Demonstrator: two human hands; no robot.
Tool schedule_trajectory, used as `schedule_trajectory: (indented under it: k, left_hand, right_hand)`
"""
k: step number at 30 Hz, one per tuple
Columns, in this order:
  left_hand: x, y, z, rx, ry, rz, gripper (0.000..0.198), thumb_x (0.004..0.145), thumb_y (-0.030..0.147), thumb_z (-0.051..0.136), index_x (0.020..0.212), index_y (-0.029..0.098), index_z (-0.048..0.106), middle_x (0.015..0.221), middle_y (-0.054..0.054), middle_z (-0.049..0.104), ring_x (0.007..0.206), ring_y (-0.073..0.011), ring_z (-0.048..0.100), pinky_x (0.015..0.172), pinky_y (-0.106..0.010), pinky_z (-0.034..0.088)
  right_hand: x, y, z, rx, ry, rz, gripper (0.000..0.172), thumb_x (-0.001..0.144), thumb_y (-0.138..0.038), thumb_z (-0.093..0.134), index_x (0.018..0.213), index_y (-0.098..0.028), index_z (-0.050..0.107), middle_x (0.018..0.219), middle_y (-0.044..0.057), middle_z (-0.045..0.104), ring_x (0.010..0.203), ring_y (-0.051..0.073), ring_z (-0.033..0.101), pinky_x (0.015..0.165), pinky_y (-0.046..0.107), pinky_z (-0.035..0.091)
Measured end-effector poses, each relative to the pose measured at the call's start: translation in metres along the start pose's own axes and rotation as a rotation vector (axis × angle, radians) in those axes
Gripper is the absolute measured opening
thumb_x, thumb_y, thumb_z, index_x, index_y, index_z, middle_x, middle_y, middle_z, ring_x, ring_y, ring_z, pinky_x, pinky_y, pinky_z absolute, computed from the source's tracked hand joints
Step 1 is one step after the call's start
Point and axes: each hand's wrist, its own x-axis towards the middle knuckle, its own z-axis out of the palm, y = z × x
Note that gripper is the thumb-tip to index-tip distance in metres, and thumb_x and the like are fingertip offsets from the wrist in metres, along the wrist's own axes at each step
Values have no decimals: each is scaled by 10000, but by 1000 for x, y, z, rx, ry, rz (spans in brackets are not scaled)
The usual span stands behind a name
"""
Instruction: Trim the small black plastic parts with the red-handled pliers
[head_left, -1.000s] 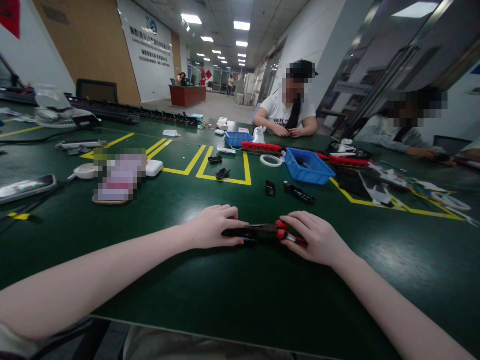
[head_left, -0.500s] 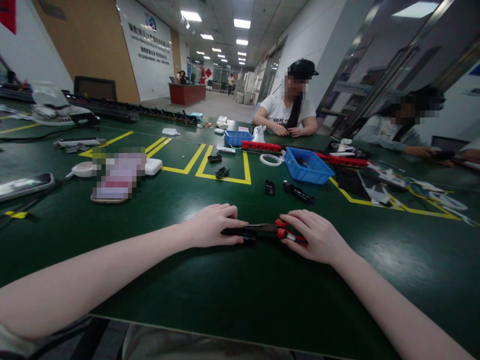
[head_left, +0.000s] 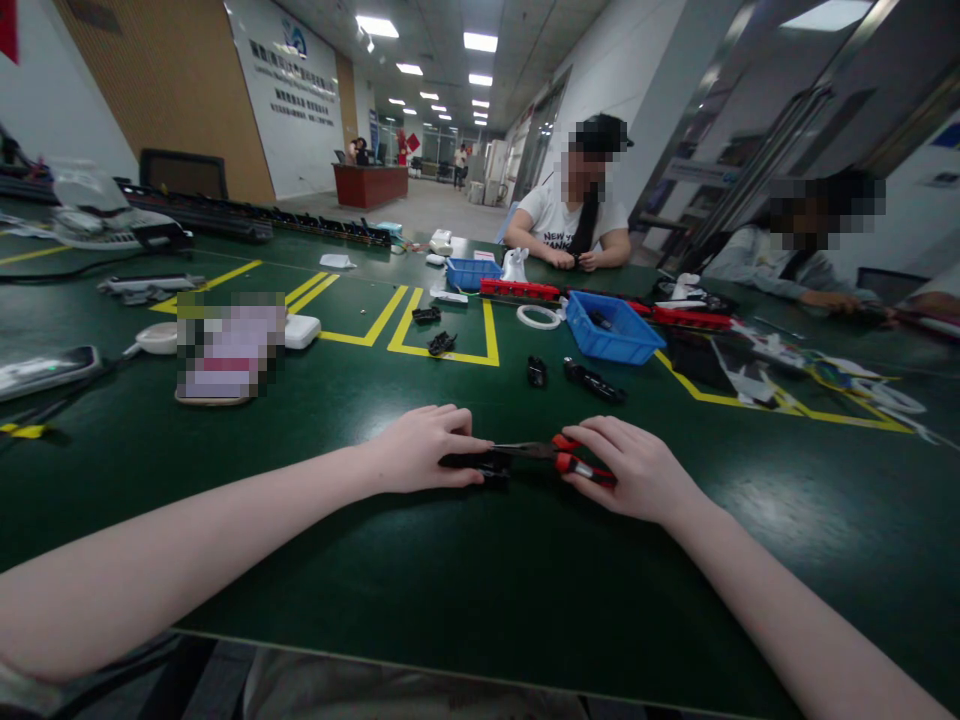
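My right hand [head_left: 630,468] is closed round the red-and-black handles of a pair of long-nose pliers [head_left: 534,452]. Their jaws point left and meet a small black part [head_left: 491,464] low over the green table [head_left: 420,590]. My left hand [head_left: 429,450] pinches that black part between thumb and fingers, which hide much of it. Exactly what the plier tips grip cannot be made out. Beyond my hands lie a short black piece [head_left: 536,372] and a longer black piece [head_left: 595,381].
Two black parts [head_left: 441,343] lie by a yellow-taped rectangle. A blue bin [head_left: 613,330] holds dark pieces, beside a white ring [head_left: 539,317]. A phone [head_left: 229,350] stands at the left, near a white case [head_left: 301,331]. Across the table sits a person in a cap [head_left: 570,215].
Both hands keep their hold on the black part and the pliers, almost in place. The plier handles look slightly shifted, and the whole view has drifted a little.
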Motion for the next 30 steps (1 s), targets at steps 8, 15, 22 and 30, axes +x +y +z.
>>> schedule_trajectory:
  k: [8, 15, 22, 30]
  left_hand:
    - [0, 0, 0, 0, 0, -6, 389, 915, 439, 578, 1267, 282, 625, 993, -51, 585, 838, -170, 561, 719, -279, 451]
    - [0, 1, 1, -5, 6, -11, 389, 910, 435, 587, 1264, 280, 625, 980, -45, 580, 827, -169, 562, 710, -284, 452]
    - [0, 0, 1, 5, 4, 13, 402, 918, 438, 577, 1290, 289, 607, 983, -48, 574, 825, -167, 557, 709, -277, 447]
    - [1, -2, 2, -61, -2, -10, 399, 898, 436, 614, 1272, 296, 623, 980, -43, 570, 835, -174, 557, 711, -283, 439]
  right_hand:
    - [4, -4, 1, 10, -20, 7, 403, 879, -411, 574, 1171, -134, 590, 1054, 147, 658, 907, 240, 634, 768, 384, 549]
    - [5, -6, 0, 24, -26, 12, 387, 875, -408, 571, 1146, -133, 603, 1019, 139, 661, 855, 228, 638, 729, 362, 548]
    - [5, -4, -3, 30, -30, 2, 370, 864, -396, 575, 1140, -153, 614, 996, 126, 665, 841, 224, 638, 726, 359, 541]
    - [5, -5, -1, 33, -21, 5, 374, 865, -388, 578, 1151, -150, 616, 1012, 133, 667, 856, 229, 640, 736, 370, 551]
